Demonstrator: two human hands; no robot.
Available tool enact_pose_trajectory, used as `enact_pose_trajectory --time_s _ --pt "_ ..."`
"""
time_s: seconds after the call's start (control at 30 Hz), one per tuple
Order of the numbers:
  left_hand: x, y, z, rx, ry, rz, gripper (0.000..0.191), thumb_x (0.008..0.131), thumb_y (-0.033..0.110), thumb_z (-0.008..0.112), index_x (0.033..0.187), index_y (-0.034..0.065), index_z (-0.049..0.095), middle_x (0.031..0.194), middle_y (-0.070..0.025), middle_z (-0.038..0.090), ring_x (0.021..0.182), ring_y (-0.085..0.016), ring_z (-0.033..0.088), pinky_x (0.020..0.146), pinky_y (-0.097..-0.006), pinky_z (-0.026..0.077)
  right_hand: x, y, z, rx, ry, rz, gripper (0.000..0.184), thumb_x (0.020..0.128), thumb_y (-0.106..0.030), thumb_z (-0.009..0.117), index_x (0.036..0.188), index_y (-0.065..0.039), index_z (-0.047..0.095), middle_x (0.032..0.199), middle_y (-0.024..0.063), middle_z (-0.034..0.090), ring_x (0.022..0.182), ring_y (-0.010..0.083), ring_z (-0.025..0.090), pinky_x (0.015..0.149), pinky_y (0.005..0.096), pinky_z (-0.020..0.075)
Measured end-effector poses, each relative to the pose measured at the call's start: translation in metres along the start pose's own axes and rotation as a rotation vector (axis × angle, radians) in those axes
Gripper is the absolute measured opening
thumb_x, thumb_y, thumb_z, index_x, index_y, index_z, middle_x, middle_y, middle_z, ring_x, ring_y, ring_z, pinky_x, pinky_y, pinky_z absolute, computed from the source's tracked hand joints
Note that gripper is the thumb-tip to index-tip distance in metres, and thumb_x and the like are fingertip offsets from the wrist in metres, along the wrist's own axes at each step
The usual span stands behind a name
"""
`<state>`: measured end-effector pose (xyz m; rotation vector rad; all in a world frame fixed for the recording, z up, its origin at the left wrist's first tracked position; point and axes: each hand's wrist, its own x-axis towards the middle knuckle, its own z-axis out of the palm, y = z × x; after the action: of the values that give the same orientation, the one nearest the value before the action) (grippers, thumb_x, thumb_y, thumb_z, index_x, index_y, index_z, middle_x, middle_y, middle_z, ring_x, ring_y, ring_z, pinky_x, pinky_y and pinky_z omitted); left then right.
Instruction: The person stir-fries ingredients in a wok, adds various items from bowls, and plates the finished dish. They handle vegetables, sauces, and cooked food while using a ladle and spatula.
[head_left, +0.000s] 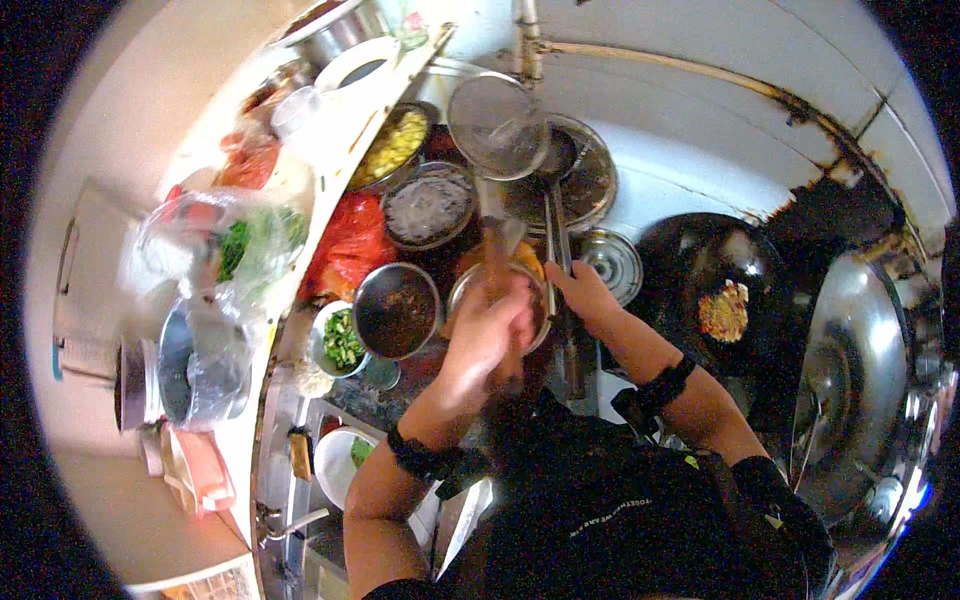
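My left hand (491, 322) is blurred over a round metal container (459, 289) in the middle. A blurred brown shape lies at its fingers, and whether it holds this cannot be told. To its right, my right hand (589, 292) has its fingers closed on a long metal handle (556, 225), which leads up to a dark ladle (559, 154). A round mesh strainer (499, 126) is beside the ladle, above a wide round pan (596, 176). Further right, a dark wok (675, 262) holds a small browned piece of food (724, 311).
Left of my hands are a dark-filled bowl (396, 311), a bowl of chopped greens (343, 341), a red plastic bag (351, 247) and a bowl of yellow pieces (397, 142). A shelf edge (330, 199) runs along the left. A large metal wok (851, 345) stands far right.
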<state>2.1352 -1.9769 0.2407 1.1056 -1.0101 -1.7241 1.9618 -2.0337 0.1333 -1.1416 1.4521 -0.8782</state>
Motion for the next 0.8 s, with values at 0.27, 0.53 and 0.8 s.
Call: enact_pose_trajectory --time_s 0.27,0.53,0.8 --pt "0.02 0.035 -0.01 0.088 -0.416 -0.177 0.025 0.092 0.029 0.062 0.096 0.0041 0.06 0.07 -0.0047 0.061 0.058 -0.014 0.061 0.046 -0.0278 0.048 -0.018 -0.115 -0.009 0.403 -0.298 -0.001 0.027 0.096 -0.027 0.052 0.105 -0.003 0.06 0.075 0.0043 0.062 0.058 0.0148 0.057 0.053 0.029 0.0503" --pt "0.16 0.004 -0.226 0.837 0.183 0.165 0.077 0.072 0.043 0.08 0.128 -0.0013 0.052 0.114 -0.0204 0.064 0.103 -0.025 0.063 0.081 -0.0361 0.051 0.001 -0.177 0.019 -0.255 -0.287 0.228 0.007 0.092 -0.012 0.048 0.093 -0.009 0.042 0.069 0.003 0.047 0.042 0.0132 0.044 0.035 0.034 0.0416" --pt "0.287 -0.057 -0.29 1.384 0.332 0.165 0.111 0.062 0.053 0.084 0.146 0.0014 0.033 0.147 -0.0236 0.038 0.139 -0.036 0.034 0.115 -0.0423 0.027 0.042 -0.109 0.134 -0.864 -0.041 0.013 0.028 0.088 -0.012 0.048 0.111 0.004 0.044 0.102 0.0292 0.058 0.091 0.043 0.06 0.081 0.0522 0.0467"
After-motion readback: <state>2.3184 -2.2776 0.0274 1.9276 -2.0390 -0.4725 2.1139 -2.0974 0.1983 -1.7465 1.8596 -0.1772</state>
